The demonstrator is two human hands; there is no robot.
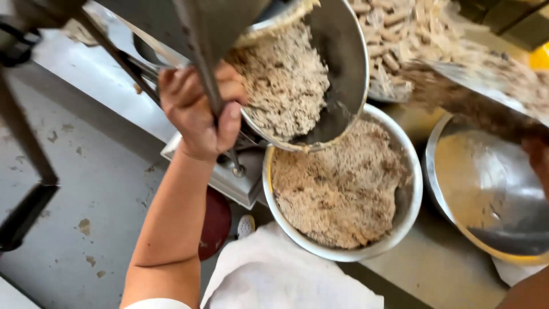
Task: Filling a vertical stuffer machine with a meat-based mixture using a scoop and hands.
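My left hand point(200, 114) grips the rim of a tilted steel bowl point(343, 63), thumb over the edge. That bowl holds a beige crumbly mix point(286, 80) and leans over a larger steel bowl point(409, 200) below it, which is filled with the same crumbly mix point(337, 189). A thin metal rod point(209, 86) crosses in front of my left hand. My right hand point(538, 157) shows only as a blurred patch at the right edge, above a third steel bowl point(486, 189). What it holds is hidden. A blurred brown streak point(474, 97) stretches from it toward the tilted bowl.
A white cloth point(274, 274) lies at the bottom centre. A white platform point(229, 183) sits under the tilted bowl, with a dark red round object point(216, 223) below it. A container of pale sticks point(394, 34) stands at the top. Dark metal legs point(23, 171) stand on the grey floor point(86, 189) at left.
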